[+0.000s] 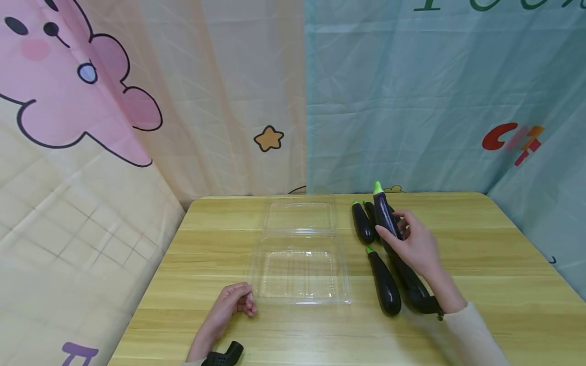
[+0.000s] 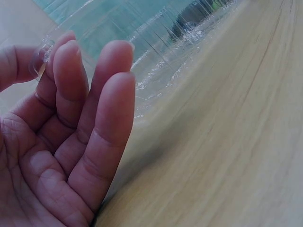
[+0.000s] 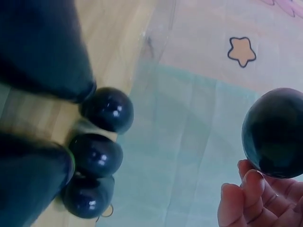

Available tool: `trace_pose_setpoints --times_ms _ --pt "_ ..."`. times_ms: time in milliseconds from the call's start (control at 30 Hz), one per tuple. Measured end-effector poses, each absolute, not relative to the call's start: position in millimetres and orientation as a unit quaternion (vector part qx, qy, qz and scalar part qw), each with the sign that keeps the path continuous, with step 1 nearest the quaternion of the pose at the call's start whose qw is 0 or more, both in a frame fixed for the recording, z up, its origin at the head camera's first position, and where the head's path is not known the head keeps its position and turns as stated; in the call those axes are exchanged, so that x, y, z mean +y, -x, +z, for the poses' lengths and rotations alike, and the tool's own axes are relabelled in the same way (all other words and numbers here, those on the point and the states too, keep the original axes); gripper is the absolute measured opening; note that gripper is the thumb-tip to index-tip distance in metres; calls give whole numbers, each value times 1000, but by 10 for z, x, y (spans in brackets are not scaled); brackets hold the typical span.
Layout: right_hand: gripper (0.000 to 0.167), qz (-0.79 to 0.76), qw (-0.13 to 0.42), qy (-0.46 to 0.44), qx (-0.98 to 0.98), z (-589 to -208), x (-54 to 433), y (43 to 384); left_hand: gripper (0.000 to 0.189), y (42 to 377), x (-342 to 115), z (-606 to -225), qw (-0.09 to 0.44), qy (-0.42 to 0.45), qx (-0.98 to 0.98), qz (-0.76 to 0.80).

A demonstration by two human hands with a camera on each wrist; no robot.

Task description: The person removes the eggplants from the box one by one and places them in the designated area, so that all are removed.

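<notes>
My right hand (image 1: 416,246) grips a dark purple eggplant (image 1: 383,211) with a green stem end, raised above the other eggplants. In the right wrist view, the rounded end of this held eggplant (image 3: 272,135) shows above the curled fingers (image 3: 253,189). My left hand (image 1: 231,303) pinches the front left edge of a transparent plastic box (image 1: 302,301) between thumb and forefinger. Its other fingers (image 2: 113,113) are loosely bent in the left wrist view. The box lies with its hinged lid (image 1: 299,231) folded back on the table.
One eggplant (image 1: 384,284) lies right of the box, and another (image 1: 412,287) stretches beneath my right wrist. More eggplants (image 1: 362,223) lie side by side farther back. The wooden table (image 1: 220,229) meets printed curtains (image 1: 398,112) at its far edge.
</notes>
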State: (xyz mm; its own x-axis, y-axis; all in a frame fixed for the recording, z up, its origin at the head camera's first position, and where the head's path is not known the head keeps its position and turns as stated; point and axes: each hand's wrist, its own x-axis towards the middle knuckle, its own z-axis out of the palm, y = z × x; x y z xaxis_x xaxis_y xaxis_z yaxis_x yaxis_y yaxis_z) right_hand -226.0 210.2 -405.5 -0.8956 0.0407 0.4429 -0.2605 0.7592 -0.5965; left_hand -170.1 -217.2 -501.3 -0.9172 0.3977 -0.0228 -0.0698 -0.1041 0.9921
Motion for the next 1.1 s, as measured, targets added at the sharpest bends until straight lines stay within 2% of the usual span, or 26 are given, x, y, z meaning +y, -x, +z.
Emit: trace_pose_setpoints --times_ms 767,1100 --pt "61 287 170 -14 -943 -4178 2471 2128 31 1704 -2163 -5016 162 -117 651 732" --pt "65 255 127 -9 -959 -4261 2591 2058 32 1700 -2168 -5020 162 -113 654 730"
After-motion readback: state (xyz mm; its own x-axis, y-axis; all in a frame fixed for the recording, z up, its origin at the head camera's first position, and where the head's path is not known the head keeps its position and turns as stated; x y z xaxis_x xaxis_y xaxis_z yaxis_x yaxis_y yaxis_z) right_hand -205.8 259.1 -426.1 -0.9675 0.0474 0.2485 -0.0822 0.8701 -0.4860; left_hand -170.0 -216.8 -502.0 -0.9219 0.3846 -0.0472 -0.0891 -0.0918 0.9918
